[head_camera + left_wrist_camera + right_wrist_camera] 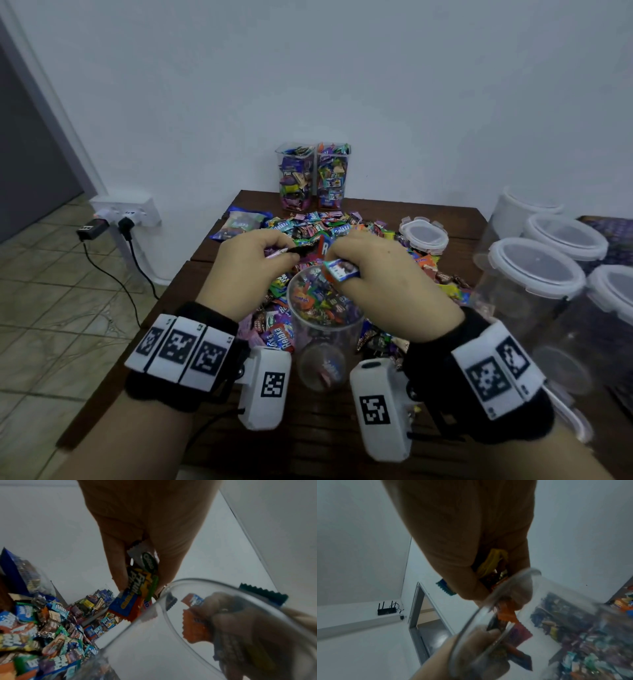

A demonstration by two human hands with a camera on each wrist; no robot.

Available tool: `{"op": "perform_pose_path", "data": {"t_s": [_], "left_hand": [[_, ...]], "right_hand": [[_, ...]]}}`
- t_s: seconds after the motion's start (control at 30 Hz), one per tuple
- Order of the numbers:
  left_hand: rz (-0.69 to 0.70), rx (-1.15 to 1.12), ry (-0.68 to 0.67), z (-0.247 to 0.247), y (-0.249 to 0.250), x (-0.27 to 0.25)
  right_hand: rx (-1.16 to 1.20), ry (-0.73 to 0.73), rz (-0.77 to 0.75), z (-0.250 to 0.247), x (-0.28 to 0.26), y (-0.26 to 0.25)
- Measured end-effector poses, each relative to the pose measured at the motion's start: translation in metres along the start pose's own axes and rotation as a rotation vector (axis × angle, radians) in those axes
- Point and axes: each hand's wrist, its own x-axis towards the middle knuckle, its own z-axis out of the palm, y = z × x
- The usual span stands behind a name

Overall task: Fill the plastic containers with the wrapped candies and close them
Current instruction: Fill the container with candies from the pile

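- Our left hand (251,263) clutches a bunch of wrapped candies (137,588) beside the clear round container (323,329).
- Our right hand (380,274) grips more candies over its open mouth.
- The candy pile (318,228) covers the wooden table (212,253) behind it.

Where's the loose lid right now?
In the head view the loose lid lies on the table's far right, at the candy pile's right edge.

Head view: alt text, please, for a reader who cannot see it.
Both hands, left hand and right hand, hold wrapped candies above an open clear container on a wooden table strewn with candies. Two filled containers stand by the wall; lidded empty containers sit right.
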Motion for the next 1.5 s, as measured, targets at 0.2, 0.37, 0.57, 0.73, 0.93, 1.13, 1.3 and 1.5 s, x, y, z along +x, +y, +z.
{"op": "perform_pose_path", "data": {"t_s": [0.2,0.37,0.57,0.73,0.93,1.13,1.3,1.5], "left_hand": [[0.008,-0.03,0.022,-0.002,-0.001,-0.002],[0.011,-0.048,0.012,-0.001,0.001,0.0],[0.038,-0.072,0.004,-0.001,0.005,0.001],[0.07,-0.072,0.011,-0.003,0.009,-0.001],[0.069,-0.126,0.005,-0.011,0.02,-0.004],[0.156,-0.083,-0.072,-0.005,0.034,-0.003],[0.284,0.128,-0.25,0.0,0.042,-0.004],[0.364,0.266,-0.416,0.007,0.042,-0.004]], "right_hand": [[-0.081,-0.11,0.008,0.007,-0.002,-0.005],[-0.083,-0.139,0.008,0.008,-0.002,-0.01],[-0.02,-0.068,0.008,0.008,-0.009,-0.008],[0.191,0.113,0.031,0.015,-0.019,0.004],[0.64,-0.026,0.274,0.032,-0.04,0.017],[0.759,0.014,0.315,0.053,-0.041,0.027],[0.709,0.074,0.329,0.055,-0.037,0.03],[0.678,0.078,0.307,0.052,-0.038,0.028]]}}
